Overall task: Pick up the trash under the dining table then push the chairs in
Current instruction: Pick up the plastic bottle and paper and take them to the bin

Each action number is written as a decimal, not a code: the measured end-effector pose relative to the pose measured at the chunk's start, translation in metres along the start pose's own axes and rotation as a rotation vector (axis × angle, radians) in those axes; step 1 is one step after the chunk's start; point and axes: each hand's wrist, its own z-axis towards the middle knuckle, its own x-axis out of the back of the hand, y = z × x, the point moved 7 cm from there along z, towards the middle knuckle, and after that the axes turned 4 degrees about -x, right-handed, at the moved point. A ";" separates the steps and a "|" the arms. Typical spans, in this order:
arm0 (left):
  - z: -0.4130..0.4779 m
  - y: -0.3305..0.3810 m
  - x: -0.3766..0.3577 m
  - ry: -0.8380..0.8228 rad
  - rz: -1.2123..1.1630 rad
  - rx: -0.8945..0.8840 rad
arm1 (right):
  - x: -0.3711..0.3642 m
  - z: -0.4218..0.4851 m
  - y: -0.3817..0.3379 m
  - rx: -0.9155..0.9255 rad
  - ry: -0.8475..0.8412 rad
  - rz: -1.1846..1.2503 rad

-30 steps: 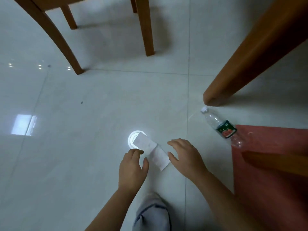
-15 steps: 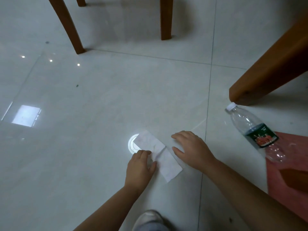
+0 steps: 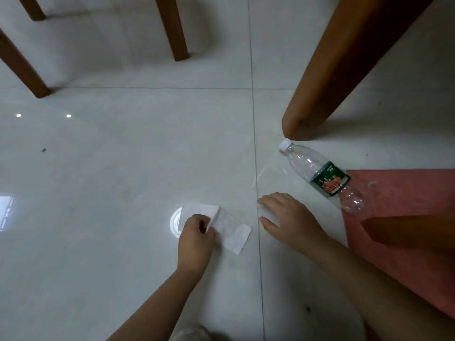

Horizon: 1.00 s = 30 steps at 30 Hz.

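Observation:
A white folded slip of paper [image 3: 232, 230] lies on the pale tiled floor at lower centre. My left hand [image 3: 195, 238] pinches its middle fold, lifting that crease slightly. To the right of the paper, my right hand [image 3: 290, 219] hovers low with fingers spread and holds nothing. An empty clear plastic bottle [image 3: 320, 177] with a white cap and green-red label lies on its side further right, its cap near the foot of a thick wooden table leg [image 3: 327, 77].
Thin wooden chair legs [image 3: 172, 28] stand at the top left and top centre. A red mat [image 3: 406, 217] covers the floor at right, under the bottle's base, with a dark wooden piece [image 3: 408, 232] over it. A shoe tip [image 3: 194, 334] shows at the bottom.
My left hand has closed its fingers on the paper's fold and raised the crease. The right hand moved off the paper to the right. The view shifted slightly.

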 end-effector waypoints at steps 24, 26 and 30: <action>0.025 0.076 -0.011 -0.075 -0.209 -0.095 | 0.030 0.018 0.113 -0.410 0.073 0.095; 0.024 0.072 0.002 -0.041 -0.214 -0.071 | 0.023 0.020 0.102 -0.415 0.077 0.138; 0.012 0.065 0.032 0.002 -0.210 -0.027 | 0.011 0.014 0.069 -0.397 0.068 0.178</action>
